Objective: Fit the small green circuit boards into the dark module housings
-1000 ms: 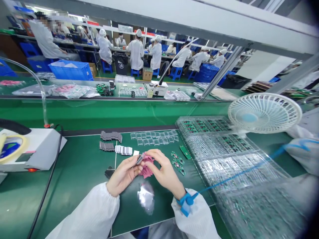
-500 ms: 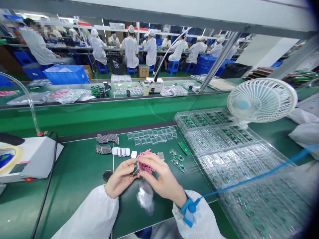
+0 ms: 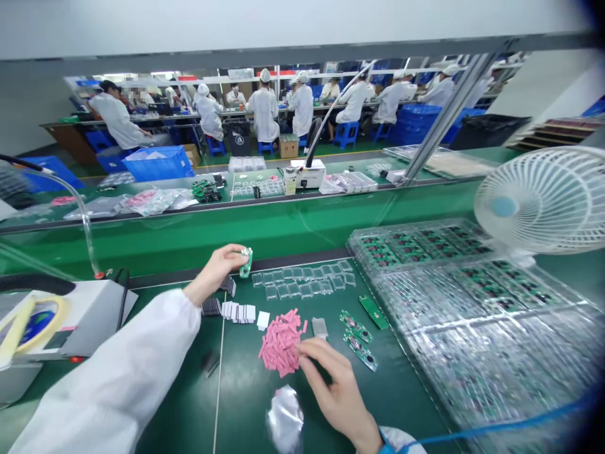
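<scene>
My left hand is stretched forward and pinches a small green circuit board upright between thumb and fingers, above the far part of the bench. Below it lie dark-edged stacked pieces and a row of white squares. At the right edge of a heap of pink strips, my right hand has thumb and forefinger brought together; whatever is between the tips is too small to make out. Clear square plastic pieces lie in two rows beyond the heap. Several green boards rest to its right.
Clear trays of boards cover the right side, with a white fan behind them. A white machine stands left. A shiny plastic bag lies near me. The blue wrist cord runs right. People in white coats sit beyond.
My hands were together over the pink heap with the board between them. The left has carried the board forward and left; the right has moved lower right to the heap's edge.
</scene>
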Tool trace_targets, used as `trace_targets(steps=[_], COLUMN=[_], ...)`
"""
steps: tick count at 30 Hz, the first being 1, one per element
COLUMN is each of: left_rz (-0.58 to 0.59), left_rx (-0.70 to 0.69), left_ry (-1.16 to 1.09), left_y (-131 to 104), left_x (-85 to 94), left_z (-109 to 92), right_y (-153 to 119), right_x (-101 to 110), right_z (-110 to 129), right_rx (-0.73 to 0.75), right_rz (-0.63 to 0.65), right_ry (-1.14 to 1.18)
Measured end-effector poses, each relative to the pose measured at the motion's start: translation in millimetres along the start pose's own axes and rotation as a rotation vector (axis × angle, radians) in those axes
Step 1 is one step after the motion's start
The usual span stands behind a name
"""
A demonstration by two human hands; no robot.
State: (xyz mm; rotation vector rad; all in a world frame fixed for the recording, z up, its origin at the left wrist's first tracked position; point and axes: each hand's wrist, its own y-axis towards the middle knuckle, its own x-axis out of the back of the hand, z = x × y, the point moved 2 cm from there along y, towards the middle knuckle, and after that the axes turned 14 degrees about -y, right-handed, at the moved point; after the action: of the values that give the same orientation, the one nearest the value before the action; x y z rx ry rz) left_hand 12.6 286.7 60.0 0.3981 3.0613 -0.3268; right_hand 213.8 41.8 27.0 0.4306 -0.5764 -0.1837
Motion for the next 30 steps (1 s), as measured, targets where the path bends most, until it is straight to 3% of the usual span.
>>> trace_targets(steps=[5, 10, 18, 24, 26, 30], left_rz=[-0.17, -0.147, -0.067, -0.075, -0.09, -0.092], left_rx=[0.022, -0.001, -0.133, -0.208, -0.231, -0.272], left_ry=[0.297, 0.546, 0.789, 0.862, 0.851, 0.772], left_y=[101.0, 140.4, 130.1, 120.2, 115.5, 88.7], left_x=[20.1, 19.6, 19.3, 2.1, -1.7, 1.1], left_z=[-18.0, -18.8, -12.8, -14.2, -19.3, -30.8], right_y=[-6.9, -8.2, -6.2, -13.1, -16.2, -19.5], right_x=[-6.5, -7.1, -10.3, -12.7, -9.1, 7.5], right_z=[-8.7, -11.8, -9.0, 0.3, -1.9, -16.9], right_rx=[0.076, 0.07, 0.1, 0.176, 0.131, -0.096], right_rz=[-0.013, 0.025, 0.09, 0.08, 0.031, -0.159], right_ry=[-0.129, -0.198, -0.252, -0.33, -0.382, -0.548])
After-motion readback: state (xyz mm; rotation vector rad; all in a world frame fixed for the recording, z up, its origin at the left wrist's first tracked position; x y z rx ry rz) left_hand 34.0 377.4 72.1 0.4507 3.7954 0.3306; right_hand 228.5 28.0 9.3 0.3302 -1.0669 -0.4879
